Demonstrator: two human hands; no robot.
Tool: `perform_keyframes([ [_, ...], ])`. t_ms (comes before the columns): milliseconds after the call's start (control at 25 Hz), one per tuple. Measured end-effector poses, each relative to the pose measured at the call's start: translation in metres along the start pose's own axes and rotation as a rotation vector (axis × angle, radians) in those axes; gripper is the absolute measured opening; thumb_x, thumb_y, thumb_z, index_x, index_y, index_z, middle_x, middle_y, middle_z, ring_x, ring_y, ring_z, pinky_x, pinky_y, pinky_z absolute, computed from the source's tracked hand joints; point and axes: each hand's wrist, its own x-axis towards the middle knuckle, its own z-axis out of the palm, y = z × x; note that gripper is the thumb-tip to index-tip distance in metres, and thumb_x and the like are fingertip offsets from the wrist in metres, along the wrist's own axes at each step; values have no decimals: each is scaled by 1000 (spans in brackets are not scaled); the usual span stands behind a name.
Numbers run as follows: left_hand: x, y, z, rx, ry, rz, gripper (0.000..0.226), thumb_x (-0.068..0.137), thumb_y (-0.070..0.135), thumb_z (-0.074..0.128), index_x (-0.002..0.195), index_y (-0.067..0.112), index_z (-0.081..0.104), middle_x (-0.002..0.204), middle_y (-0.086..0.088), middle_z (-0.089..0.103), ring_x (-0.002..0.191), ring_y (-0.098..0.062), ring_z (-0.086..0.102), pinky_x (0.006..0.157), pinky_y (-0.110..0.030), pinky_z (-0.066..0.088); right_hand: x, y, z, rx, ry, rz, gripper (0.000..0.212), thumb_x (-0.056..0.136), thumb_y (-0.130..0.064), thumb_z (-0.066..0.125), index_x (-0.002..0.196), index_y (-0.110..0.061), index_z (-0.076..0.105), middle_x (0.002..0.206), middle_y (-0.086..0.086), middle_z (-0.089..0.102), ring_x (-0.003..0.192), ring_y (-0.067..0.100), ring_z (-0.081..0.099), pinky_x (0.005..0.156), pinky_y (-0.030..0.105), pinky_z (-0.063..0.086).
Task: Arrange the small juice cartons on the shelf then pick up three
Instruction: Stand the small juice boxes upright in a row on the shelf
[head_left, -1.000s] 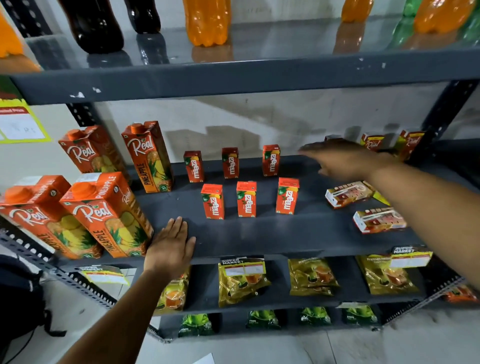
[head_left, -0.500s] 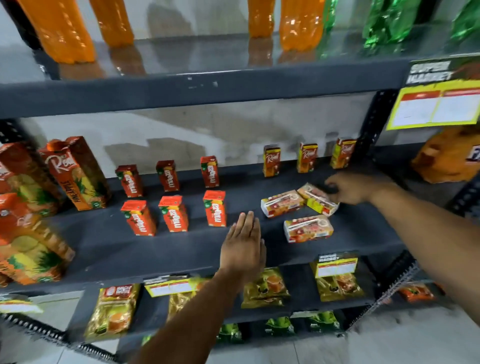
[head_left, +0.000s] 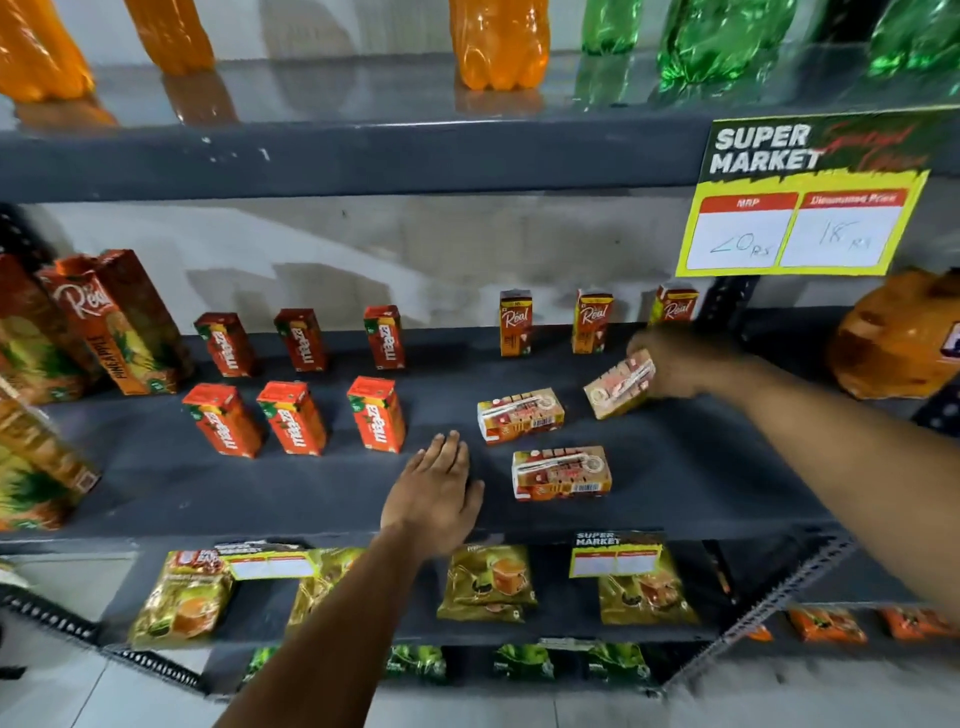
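On the dark shelf (head_left: 675, 467) my right hand (head_left: 675, 364) grips a small Real juice carton (head_left: 618, 384), tilted up off the shelf at the right. Two more small Real cartons lie flat: one (head_left: 521, 415) in the middle, another (head_left: 562, 473) nearer the front edge. Three small Real cartons (head_left: 592, 322) stand upright along the back. Several small red Maaza cartons (head_left: 296, 418) stand in two rows to the left. My left hand (head_left: 434, 493) rests flat and open on the shelf's front, just left of the nearest lying carton.
Large Real pineapple cartons (head_left: 119, 322) stand at the far left. Orange and green bottles (head_left: 498, 41) line the shelf above. A yellow price sign (head_left: 800, 208) hangs at the upper right. Snack packets (head_left: 488, 582) fill the lower shelves. An orange pack (head_left: 893, 338) sits far right.
The view has shifted right. My right hand came down from the back row, closed on the rightmost lying carton and tilted it up. My left hand slid right along the shelf front.
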Motion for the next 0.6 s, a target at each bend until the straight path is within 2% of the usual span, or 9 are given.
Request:
perform_keyframes([
  [80,-1,-1,1,-6,11,2,64,99,45,20,151,8,14,162,-8,6,149,-20,2,120,-33,2,0,5,-8,-166,35,-155,27,77,-17,64,103,-24,61,105,4,60,93,24,58,78,36,50],
  [120,-1,-1,2,-11,14,1,64,100,45,20,151,9,13,162,-7,5,149,-20,1,119,-33,1,-4,5,-10,-203,-9,-193,23,80,-22,58,103,-27,60,105,2,58,95,23,56,79,36,49],
  [160,-1,-1,2,-14,16,0,63,100,45,20,152,9,13,163,-7,5,149,-20,1,119,-33,1,-6,6,-12,-196,-30,-218,16,84,-32,51,99,-29,58,102,0,57,94,22,55,78,36,47],
  [240,-2,0,2,-14,23,1,63,100,45,20,152,9,12,163,-6,5,149,-20,0,119,-33,1,-11,7,-14,-214,-53,-242,25,86,-52,39,91,-32,53,96,-3,57,88,18,52,75,36,42],
  [280,-2,0,1,-15,25,0,63,100,45,20,152,9,12,163,-7,5,149,-20,0,119,-33,1,-10,9,-15,-261,-48,-293,27,86,-56,38,94,-34,52,99,-7,55,89,16,50,74,35,38],
  [400,-2,1,1,-7,15,-10,63,100,45,20,152,9,11,163,-7,4,149,-20,0,119,-33,1,-15,15,-20,-423,-57,-418,37,91,-49,36,124,-36,48,119,-11,47,109,16,45,85,33,37],
  [480,-2,3,1,-5,14,-15,64,100,45,19,152,9,11,163,-7,4,149,-20,-1,119,-33,1,-16,20,-26,-563,-10,-474,43,93,-32,43,135,-37,41,140,-6,44,123,23,43,91,37,42],
  [520,-2,3,1,-7,15,-18,64,100,45,19,152,10,10,163,-6,4,149,-20,-1,119,-33,1,-16,20,-29,-605,17,-498,49,91,-23,50,137,-37,40,142,-4,45,124,24,44,91,38,45],
  [600,-1,3,1,-8,16,-21,64,100,46,19,152,10,10,163,-6,4,149,-20,-1,119,-33,1,-13,23,-34,-566,24,-480,53,86,-27,59,137,-32,43,137,0,53,119,25,51,90,37,47],
])
